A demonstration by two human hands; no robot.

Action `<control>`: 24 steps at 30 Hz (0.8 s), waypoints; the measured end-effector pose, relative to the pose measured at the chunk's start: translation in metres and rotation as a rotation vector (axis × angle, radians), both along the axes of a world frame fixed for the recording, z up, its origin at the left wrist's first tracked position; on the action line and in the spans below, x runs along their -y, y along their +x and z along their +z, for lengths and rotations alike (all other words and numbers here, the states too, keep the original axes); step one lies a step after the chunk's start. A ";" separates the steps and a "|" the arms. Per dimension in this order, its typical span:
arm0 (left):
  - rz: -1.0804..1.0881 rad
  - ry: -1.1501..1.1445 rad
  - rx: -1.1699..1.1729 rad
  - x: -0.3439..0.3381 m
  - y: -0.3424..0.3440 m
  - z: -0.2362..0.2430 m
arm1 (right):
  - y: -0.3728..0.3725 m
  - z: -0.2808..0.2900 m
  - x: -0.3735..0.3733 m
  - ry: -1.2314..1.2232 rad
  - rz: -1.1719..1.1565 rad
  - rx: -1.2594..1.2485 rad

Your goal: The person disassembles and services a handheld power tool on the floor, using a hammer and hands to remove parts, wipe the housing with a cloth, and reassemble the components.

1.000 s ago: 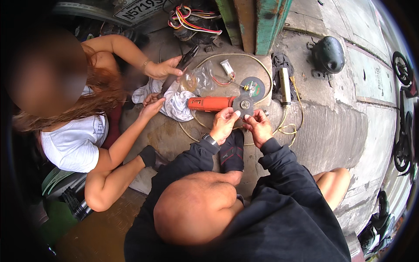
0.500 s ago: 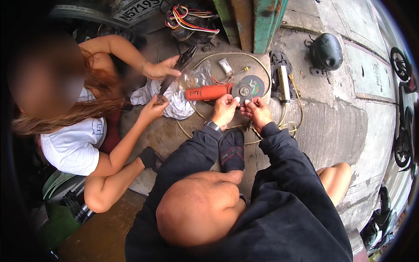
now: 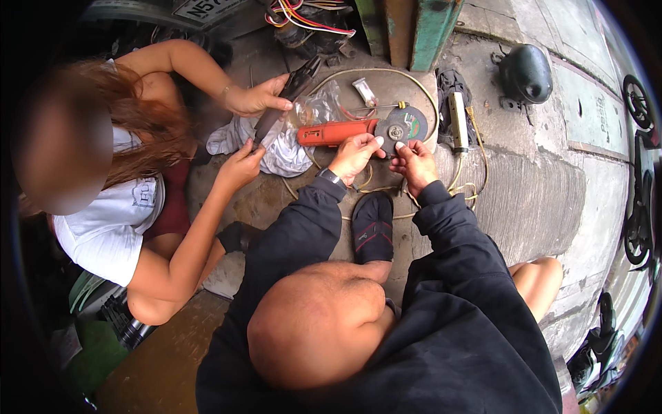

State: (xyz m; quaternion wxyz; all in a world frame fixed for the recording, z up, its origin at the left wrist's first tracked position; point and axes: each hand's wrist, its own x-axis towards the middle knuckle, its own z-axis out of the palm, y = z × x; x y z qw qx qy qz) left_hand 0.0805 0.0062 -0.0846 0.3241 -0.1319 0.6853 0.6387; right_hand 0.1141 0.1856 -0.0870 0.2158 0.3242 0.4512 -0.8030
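Left fingers (image 3: 376, 143) and right fingers (image 3: 401, 148) pinching dark disc (image 3: 395, 125), rough concrete (image 3: 531, 196) below, green post (image 3: 438, 31) beyond

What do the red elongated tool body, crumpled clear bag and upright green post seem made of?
Red elongated tool body: probably hard plastic, smooth and evenly coloured.
Crumpled clear bag: seemingly thin plastic film; glossy, see-through creases.
Upright green post: likely painted metal, with rust-brown patches.
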 end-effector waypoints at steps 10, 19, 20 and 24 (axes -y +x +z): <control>0.083 0.124 0.053 -0.003 0.011 0.014 | 0.029 0.004 -0.030 -0.045 0.067 0.020; 0.154 0.117 0.026 -0.007 0.015 0.009 | 0.079 0.015 -0.073 0.051 0.106 0.103; 0.174 0.120 0.019 -0.008 0.016 0.008 | 0.082 0.013 -0.074 0.050 0.105 0.101; 0.142 0.082 -0.013 -0.010 0.017 0.007 | 0.089 0.013 -0.070 0.087 0.116 0.078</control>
